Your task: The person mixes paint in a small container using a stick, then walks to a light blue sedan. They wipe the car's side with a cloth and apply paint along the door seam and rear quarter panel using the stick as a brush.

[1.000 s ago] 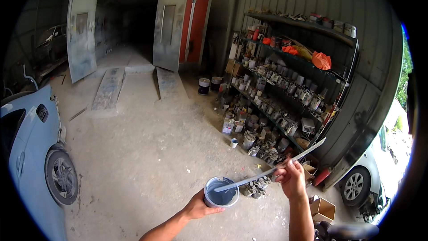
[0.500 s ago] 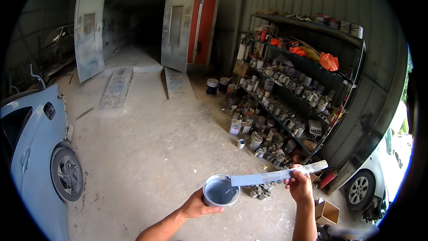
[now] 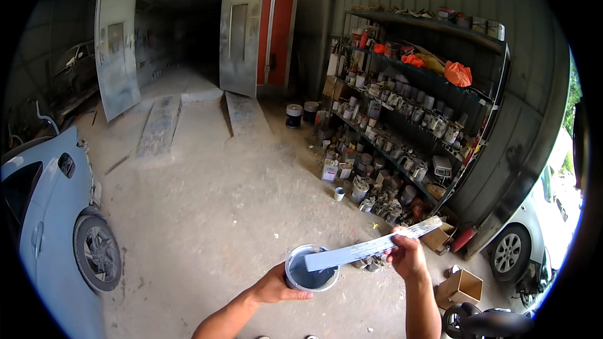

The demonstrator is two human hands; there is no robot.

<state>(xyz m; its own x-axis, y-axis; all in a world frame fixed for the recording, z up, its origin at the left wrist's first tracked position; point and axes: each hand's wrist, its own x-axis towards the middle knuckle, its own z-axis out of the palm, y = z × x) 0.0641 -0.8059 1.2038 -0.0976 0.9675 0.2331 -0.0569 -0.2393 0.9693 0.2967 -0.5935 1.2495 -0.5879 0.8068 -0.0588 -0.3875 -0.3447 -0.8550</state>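
Observation:
My left hand (image 3: 280,285) is wrapped round the near left side of a clear plastic cup of grey-blue paint (image 3: 301,281), its thumb along the front. My right hand (image 3: 407,255) grips a long flat stir stick (image 3: 358,252) near its bare, pale end. Wet light blue paint coats the other end, which reaches over the cup's opening. The stick slants down to the left, its coated tip above the paint and hiding part of it. Whether the tip touches the paint I cannot tell.
A rack of paint cans (image 3: 402,110) stands right, with more cans on the floor. A light blue car (image 3: 56,213) is at left. Behind is a red booth (image 3: 274,37) with open doors and ramps. Cardboard boxes (image 3: 457,289) and a silver car (image 3: 524,238) are at lower right.
My right hand has moved left and slightly down, bringing the stick's coated end from the cup's right rim to over its opening. My left hand still holds the cup; the view has shifted slightly.

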